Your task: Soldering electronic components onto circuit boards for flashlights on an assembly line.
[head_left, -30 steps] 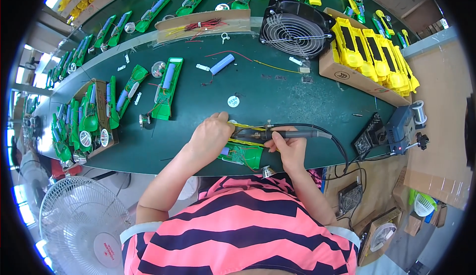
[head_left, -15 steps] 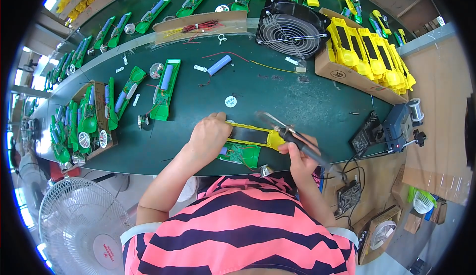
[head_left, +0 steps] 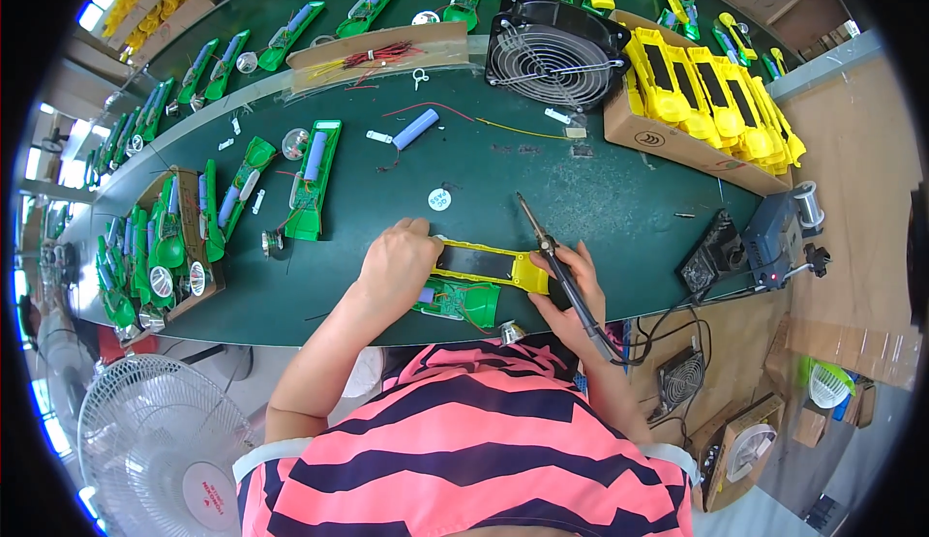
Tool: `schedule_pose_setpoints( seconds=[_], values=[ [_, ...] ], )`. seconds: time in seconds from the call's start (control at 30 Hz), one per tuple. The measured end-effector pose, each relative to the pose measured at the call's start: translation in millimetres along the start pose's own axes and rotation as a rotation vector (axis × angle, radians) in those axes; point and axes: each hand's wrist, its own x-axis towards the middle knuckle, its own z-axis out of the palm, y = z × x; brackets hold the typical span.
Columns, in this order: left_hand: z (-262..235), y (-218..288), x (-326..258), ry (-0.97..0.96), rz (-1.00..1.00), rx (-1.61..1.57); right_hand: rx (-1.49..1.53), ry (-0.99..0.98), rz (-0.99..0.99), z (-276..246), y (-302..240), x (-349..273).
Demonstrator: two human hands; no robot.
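Observation:
My left hand is closed on the left end of a yellow flashlight housing half with a dark panel along its middle. In my right hand is a soldering iron. Its tip points up and away over the table, apart from the housing. The fingers of that hand lie close by the housing's right end; whether they touch it I cannot tell. Just below lies a green housing half with a circuit board, thin wires and a battery partly hidden by my left hand. A small reflector lamp sits at the table edge.
A soldering station with a solder spool stands at right. Behind are a carton of yellow housings and a black fan. At left, a carton holds green housings. A loose blue battery lies mid-table.
The soldering iron has swung more upright in my right hand, its tip now farther from me. The yellow housing stays in my left hand. The whole view has shifted slightly.

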Motion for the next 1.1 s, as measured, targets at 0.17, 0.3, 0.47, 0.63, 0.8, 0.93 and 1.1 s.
schedule_pose_setpoints(
  seconds=[0.17,0.3,0.47,0.63,0.8,0.93,1.1],
  values=[
    [1,-2,0,0.022,0.003,0.034,-0.015,-0.028,0.010,-1,0,1],
    [-11,-2,4,0.197,0.086,-0.108,0.002,-0.030,0.015,-1,1,1],
    [-24,41,-10,0.173,0.178,-0.227,0.055,-0.002,0.022,-1,5,-1],
    [14,40,-20,0.218,0.200,-0.061,0.052,-0.005,0.017,-1,1,0],
    [28,37,-21,0.385,0.208,-0.333,0.022,-0.029,-0.011,-4,7,-1],
    [30,44,-11,0.381,0.194,-0.287,0.037,-0.022,-0.140,1,11,15],
    [33,41,0,0.250,-0.003,-0.137,0.045,-0.042,-0.209,3,9,19]
  ],
)
